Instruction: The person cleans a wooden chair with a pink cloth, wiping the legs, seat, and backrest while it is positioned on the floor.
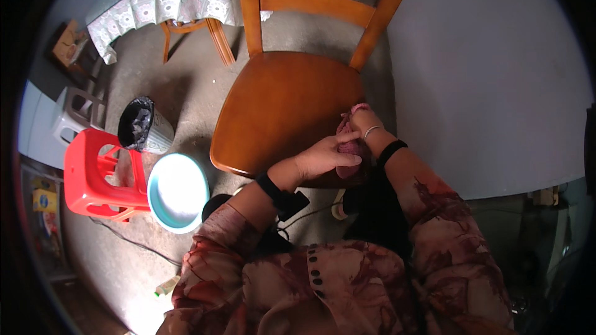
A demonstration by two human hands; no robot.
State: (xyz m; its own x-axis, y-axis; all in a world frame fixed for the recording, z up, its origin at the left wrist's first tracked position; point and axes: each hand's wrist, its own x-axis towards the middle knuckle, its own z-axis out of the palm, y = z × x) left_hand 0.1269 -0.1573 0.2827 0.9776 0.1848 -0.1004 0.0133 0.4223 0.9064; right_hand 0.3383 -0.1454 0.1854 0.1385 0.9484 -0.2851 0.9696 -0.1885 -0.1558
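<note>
My right hand rests at the right edge of the wooden chair's seat, a bunched pink cloth at its fingers. Part of the cloth shows above the hand and part hangs below, near the seat's front right corner. My left hand grips the cloth from the left, its thumb and forefinger on either side of it. My right fingers are mostly hidden by the cloth, so their hold is unclear. A bracelet is on the right wrist and dark bands circle both forearms.
Left of the chair stand a red plastic stool, a light-blue basin and a lined waste bin. A table with a patterned cloth is at the upper left. A pale wall or panel borders the right. A cable crosses the floor.
</note>
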